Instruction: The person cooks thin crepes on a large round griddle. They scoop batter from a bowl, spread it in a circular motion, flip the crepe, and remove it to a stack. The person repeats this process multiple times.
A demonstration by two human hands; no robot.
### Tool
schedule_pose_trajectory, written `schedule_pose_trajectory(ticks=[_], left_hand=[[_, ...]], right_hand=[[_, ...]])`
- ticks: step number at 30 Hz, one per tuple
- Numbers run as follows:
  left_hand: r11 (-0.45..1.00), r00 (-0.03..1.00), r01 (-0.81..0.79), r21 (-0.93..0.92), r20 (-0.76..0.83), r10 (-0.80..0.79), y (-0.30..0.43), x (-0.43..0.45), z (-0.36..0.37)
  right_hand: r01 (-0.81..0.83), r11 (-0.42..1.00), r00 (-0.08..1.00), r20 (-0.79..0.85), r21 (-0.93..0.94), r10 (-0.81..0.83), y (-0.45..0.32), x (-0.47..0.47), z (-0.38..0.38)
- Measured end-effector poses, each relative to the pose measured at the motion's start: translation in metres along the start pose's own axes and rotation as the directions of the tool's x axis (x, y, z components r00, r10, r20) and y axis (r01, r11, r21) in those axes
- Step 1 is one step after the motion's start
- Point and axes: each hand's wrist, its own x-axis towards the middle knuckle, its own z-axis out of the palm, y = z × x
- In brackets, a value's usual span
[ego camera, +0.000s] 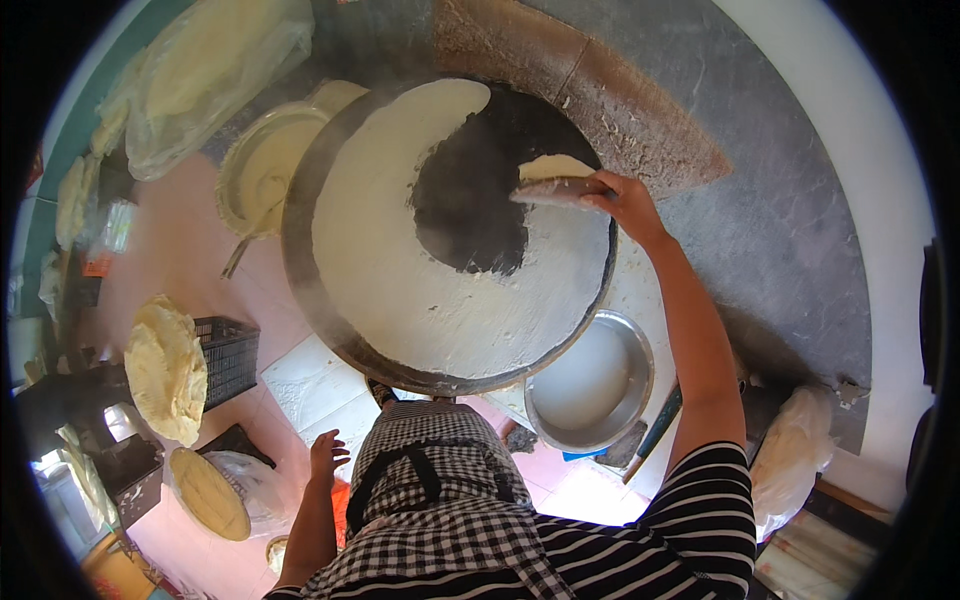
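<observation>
A large round black griddle (472, 195) lies in front of me, with pale batter (375, 247) spread on it in a broad ring that is broken at the upper right. My right hand (626, 202) grips a batter-coated spreader (555, 191) at the griddle's right side. A small heap of batter (555, 166) sits just beyond the spreader's edge. Dark griddle surface shows in the middle and at the top right. My left hand (327, 454) hangs at my side near my checked apron (442, 480), fingers apart and holding nothing.
A batter bowl (229, 176) with a ladle (247, 244) stands left of the griddle. At the lower right is a metal basin (536, 420) of cloudy liquid. Stacked thin flatbreads (166, 367) sit by a black plastic crate (229, 360). Bagged sheets (217, 75) lie at upper left.
</observation>
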Motion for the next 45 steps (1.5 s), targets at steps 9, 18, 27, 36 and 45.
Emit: schedule_pose_trajectory(ticks=[9, 18, 27, 36, 45], left_hand=[[1.000, 1.000, -0.004, -0.004, -0.025, 0.004, 0.007, -0.004, -0.005], [0.997, 0.998, -0.065, -0.052, -0.011, 0.065, 0.018, 0.032, -0.062], [0.996, 0.991, -0.063, 0.065, 0.122, 0.055, 0.089, 0.072, -0.074], [0.995, 0.994, -0.066, 0.069, 0.093, 0.059, 0.110, 0.096, -0.102], [0.998, 0.994, -0.041, 0.040, 0.100, 0.037, 0.099, 0.090, -0.099]], right_hand=[[0.111, 0.979, 0.993, -0.023, -0.169, -0.117, -0.003, 0.089, 0.002], [0.114, 0.993, 0.937, -0.330, -0.030, -0.117, -0.095, 0.113, 0.014], [-0.647, 0.749, 0.584, -0.724, -0.142, 0.368, 0.004, 0.009, 0.015], [-0.654, 0.741, 0.530, -0.791, -0.151, 0.306, -0.005, 0.084, 0.055], [-0.654, 0.727, 0.594, -0.737, -0.209, 0.322, -0.004, 0.108, 0.044]])
